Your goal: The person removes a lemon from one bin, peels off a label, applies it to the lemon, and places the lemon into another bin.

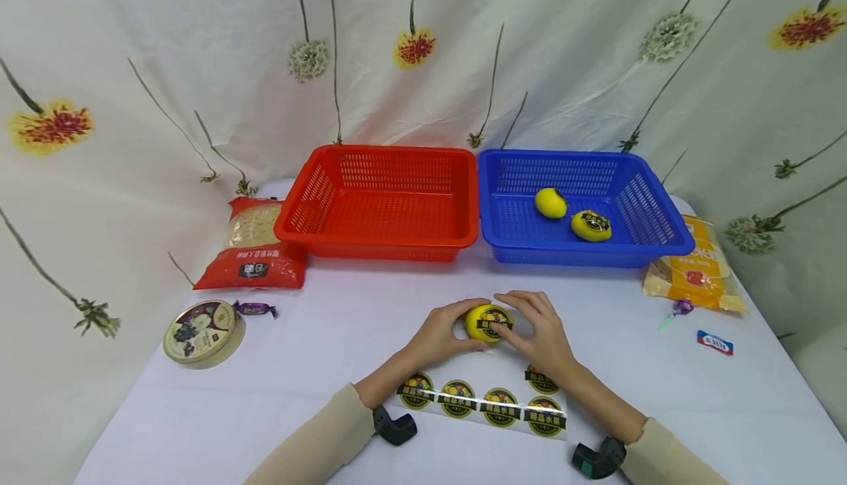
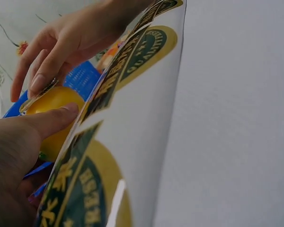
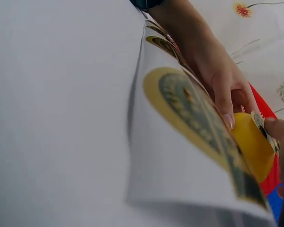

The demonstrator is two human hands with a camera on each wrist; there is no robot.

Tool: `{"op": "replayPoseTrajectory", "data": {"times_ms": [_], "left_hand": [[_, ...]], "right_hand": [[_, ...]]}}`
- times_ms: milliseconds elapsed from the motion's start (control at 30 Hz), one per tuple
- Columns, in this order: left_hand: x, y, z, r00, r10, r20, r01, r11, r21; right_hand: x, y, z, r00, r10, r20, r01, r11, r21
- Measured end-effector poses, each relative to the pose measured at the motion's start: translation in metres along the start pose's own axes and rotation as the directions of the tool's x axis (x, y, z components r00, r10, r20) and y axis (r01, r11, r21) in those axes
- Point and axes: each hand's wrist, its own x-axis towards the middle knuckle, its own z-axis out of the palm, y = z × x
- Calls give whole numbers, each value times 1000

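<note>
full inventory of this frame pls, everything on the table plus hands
red basket: 1, red, back centre-left, nothing seen inside
blue basket: 1, blue, back centre-right, touching the red one
yellow fruits in basket: 2, yellow, inside the blue basket; one carries a sticker
yellow fruit in hands: 1, yellow with sticker, front centre
sticker sheet: 1, white with round yellow-green stickers, under the wrists
red bag: 1, red, left of the red basket
orange bag: 1, orange-yellow, right of the blue basket
round tin: 1, cream rim, front left
purple candy: 1, beside the tin
lollipop: 1, purple, right side
small packet: 1, blue-red, right edge
table: 1, white cloth
left hand: grips the fruit
right hand: fingers pressing the sticker on the fruit
</note>
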Motion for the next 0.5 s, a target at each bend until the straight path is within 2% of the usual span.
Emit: {"op": "replayPoseTrajectory", "data": {"times_ms": [167,367,500], "left_hand": [[0,-1,-1,1000,4,7,-4,1000,-12],[0,-2,-1,1000,3,8,-3,1000,-8],[-1,-2,0,1000,5,3,-5,1000,-9]], "right_hand": [[-5,4,0,999,-36,15,34,993,110],[-6,5,2,998,-41,56,35,994,107],[-8,4,2,996,-17,85,5,989,146]]}}
